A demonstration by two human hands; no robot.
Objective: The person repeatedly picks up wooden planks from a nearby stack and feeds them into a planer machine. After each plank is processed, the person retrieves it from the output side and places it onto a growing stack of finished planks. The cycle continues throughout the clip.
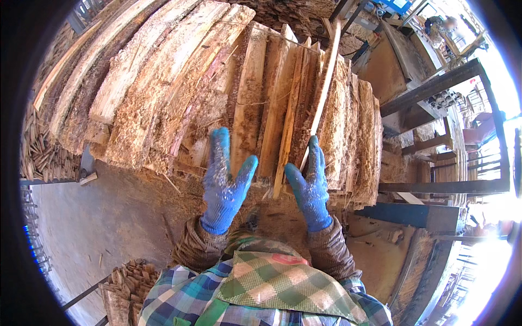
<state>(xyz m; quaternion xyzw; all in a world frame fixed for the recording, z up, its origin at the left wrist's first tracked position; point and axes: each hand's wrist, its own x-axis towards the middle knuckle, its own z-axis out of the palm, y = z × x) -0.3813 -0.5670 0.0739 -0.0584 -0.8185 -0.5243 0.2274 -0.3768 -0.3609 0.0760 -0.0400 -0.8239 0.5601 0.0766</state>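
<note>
Both of my hands wear blue gloves dusted with sawdust and reach over the near edge of a stack of rough wooden boards (250, 81). My left hand (222, 182) is open, thumb apart from the fingers, in front of the boards with nothing in it. Also open, my right hand (312, 187) has its thumb spread from its fingers. A long pale wood strip (328, 70) slants down over the boards to this hand, its lower end showing between thumb and fingers. Whether the glove touches it I cannot tell. A narrow yellowish slat (287, 136) stands between my hands.
Sawdust covers much of the stack. A dark metal frame (443, 187) stands at the right, with a machine bed (389, 68) behind it. Bundled wood pieces (128, 290) lie at the lower left, by the concrete floor (109, 217). A person (437, 27) is far off at the upper right.
</note>
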